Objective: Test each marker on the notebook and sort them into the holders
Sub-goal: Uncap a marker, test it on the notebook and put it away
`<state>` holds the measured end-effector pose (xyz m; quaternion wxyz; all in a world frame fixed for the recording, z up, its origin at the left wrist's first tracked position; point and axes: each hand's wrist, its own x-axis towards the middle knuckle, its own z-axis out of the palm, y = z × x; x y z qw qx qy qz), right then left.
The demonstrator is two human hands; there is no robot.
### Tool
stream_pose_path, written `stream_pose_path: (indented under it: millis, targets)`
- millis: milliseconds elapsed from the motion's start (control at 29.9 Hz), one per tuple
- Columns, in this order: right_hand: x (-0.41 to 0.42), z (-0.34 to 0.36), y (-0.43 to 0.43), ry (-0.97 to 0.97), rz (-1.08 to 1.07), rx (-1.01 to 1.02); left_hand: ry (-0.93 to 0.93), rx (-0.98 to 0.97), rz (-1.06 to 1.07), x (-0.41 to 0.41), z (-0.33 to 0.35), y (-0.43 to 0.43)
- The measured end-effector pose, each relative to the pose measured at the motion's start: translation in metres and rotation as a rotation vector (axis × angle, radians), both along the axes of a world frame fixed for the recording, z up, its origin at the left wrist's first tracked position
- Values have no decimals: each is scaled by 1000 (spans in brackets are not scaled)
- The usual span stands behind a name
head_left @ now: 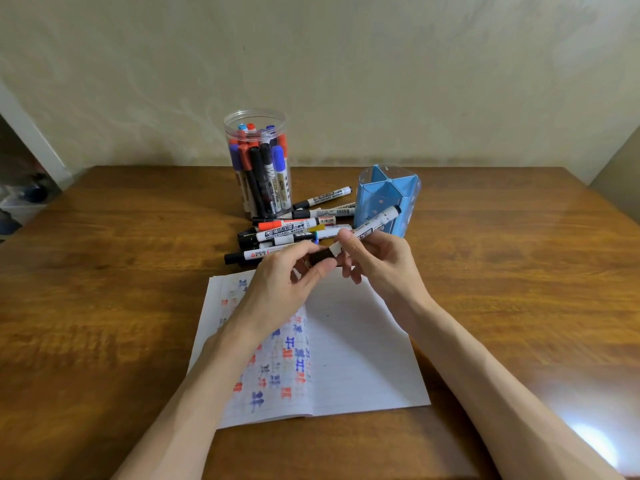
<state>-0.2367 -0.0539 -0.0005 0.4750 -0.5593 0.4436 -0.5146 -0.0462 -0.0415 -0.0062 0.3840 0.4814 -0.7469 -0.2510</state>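
Observation:
Both hands hold one white whiteboard marker [375,225] above the top of the open notebook [360,358]. My left hand [287,271] pinches its black cap, and my right hand [377,258] grips the white barrel, which slants up to the right. The notebook's left page carries several red, blue and black test marks; its right page is blank. A pile of several loose markers [291,232] lies just beyond my hands. Behind it stands a clear round jar [258,161] filled with markers. A blue divided holder [388,199] stands to the right, with nothing visible inside.
The wooden table [519,271] runs to a cream wall at the back. A dark doorway opening shows at the far left. A bright light reflection sits on the table at the lower right.

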Motion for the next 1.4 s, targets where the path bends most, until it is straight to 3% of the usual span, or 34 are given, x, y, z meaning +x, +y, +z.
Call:
stream_pose_path:
  millis: [167,301,435,568,769,1037,1404]
  targets:
    - [4,-1,3,43,50,-42,15,60,-30,2,2,0]
    - [-30,7,-10,-155,-98,2,89,168,-24,26,8,-4]
    - [-45,8,-12,-155,-100,35,167,184,44,43,13,-12]
    - [-12,0,-8,-40,-30,65,15,186,25,29,8,-10]
    - [0,-8,-2,119,-91,1,-240,165,-1,45,9,-9]
    - [22,-13,-7,241,-142,-42,-197,129,-44,52,-9,-9]
    - [30,-27,-13,295,-139,-92,-309,20,-24,55,-11,-8]
